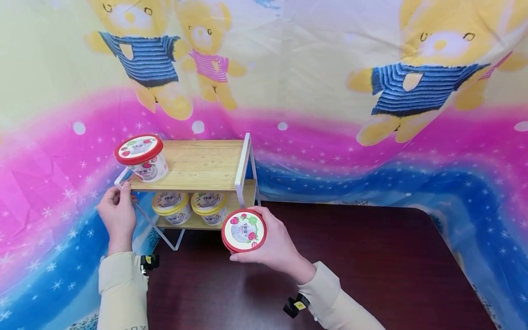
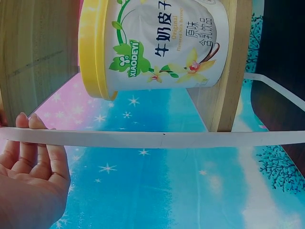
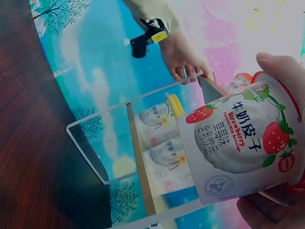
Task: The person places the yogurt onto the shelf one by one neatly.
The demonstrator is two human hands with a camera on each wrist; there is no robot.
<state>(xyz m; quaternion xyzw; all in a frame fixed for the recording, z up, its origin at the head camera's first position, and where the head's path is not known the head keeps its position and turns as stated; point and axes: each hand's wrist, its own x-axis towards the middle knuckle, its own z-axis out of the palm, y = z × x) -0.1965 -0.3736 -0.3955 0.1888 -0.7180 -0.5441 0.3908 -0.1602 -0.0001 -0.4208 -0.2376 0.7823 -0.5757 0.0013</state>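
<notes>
My right hand (image 1: 277, 243) grips a red-lidded strawberry milk tub (image 1: 244, 230) in front of the shelf rack's right side. In the right wrist view, the printed side of this tub (image 3: 245, 140) faces the camera, thumb and fingers around the lid end. At the rack's upper left corner, my left hand (image 1: 119, 213) holds the white metal frame (image 2: 143, 138), fingertips curled over the bar. Another red-lidded tub (image 1: 142, 156) stands on the left end of the wooden top shelf (image 1: 202, 160). Two yellow-lidded tubs (image 1: 172, 207) sit side by side on the lower shelf (image 1: 241, 199).
The rack stands at the back left of a dark red-brown table (image 1: 363, 266). Behind it hangs a cloth backdrop (image 1: 305, 151) printed with bears and snowflakes, which also runs along the left and right sides.
</notes>
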